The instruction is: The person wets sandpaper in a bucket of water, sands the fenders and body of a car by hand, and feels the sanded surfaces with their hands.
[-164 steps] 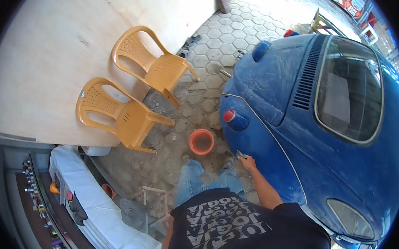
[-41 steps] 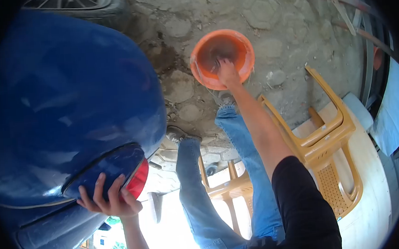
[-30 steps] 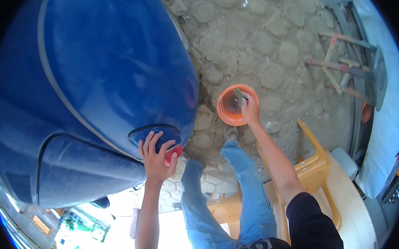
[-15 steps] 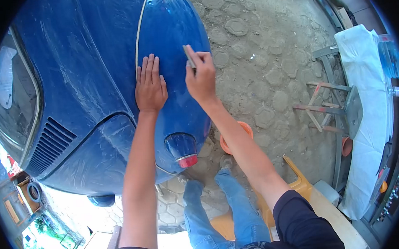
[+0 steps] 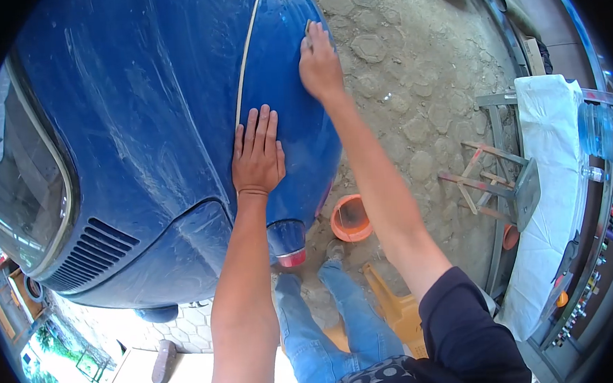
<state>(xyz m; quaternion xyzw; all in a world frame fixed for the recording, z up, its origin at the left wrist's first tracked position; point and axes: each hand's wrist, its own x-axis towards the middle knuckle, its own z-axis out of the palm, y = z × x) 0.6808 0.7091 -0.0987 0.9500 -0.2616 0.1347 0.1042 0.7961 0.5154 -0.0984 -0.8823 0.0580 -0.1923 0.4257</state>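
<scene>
My left hand [image 5: 257,152] lies flat on the blue car's rear fender [image 5: 293,143], fingers stretched out, close to the pale beading strip [image 5: 245,55] along the fender seam. Farther up, at the fender's outer curve, my right hand [image 5: 321,68] presses against the paint. From its fingertips a thin tan edge shows, which looks like a folded piece of sandpaper [image 5: 308,27]; most of it is hidden under the fingers. Below the left hand sits a tail light [image 5: 288,242] with a red lens.
An orange bucket [image 5: 351,219] stands on the paved ground by my feet. A yellow plastic chair [image 5: 391,306] is behind my legs. To the right are a metal stool [image 5: 527,188] and a white-covered bench [image 5: 547,170] with a large clear bottle [image 5: 597,131].
My right hand has slid up and outward along the fender with the sandpaper. The left hand stays flat on the fender, somewhat lower along the seam. The view has shifted.
</scene>
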